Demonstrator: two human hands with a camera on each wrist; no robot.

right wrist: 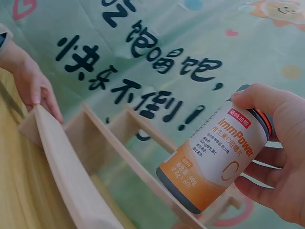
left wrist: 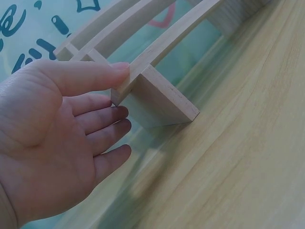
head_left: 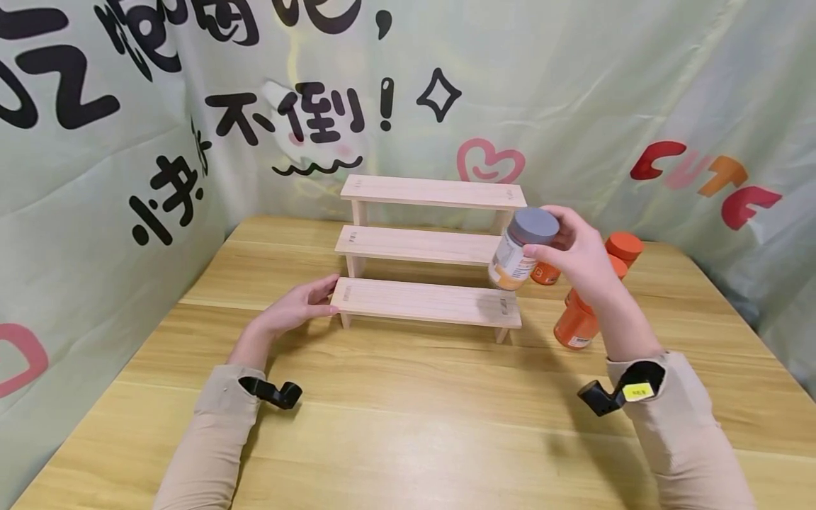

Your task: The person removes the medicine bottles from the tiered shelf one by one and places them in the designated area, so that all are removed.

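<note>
A pale wooden three-step shelf (head_left: 421, 301) stands on the table. My left hand (head_left: 290, 312) pinches the left end of its lowest step. In the left wrist view the thumb (left wrist: 97, 78) lies against the step's corner, with the other fingers loosely bent below. My right hand (head_left: 583, 258) grips a vitamin C tablet bottle (head_left: 512, 261) near its grey lid, thumb on one side and fingers round the other. The bottle, white and orange on its label (right wrist: 224, 143), is tilted at the right end of the shelf. Whether its base touches the lowest step, I cannot tell.
Several orange bottles (head_left: 576, 327) stand right of the shelf, partly hidden behind my right hand and forearm. A printed cloth (head_left: 574, 92) hangs behind and beside the wooden table (head_left: 408, 425).
</note>
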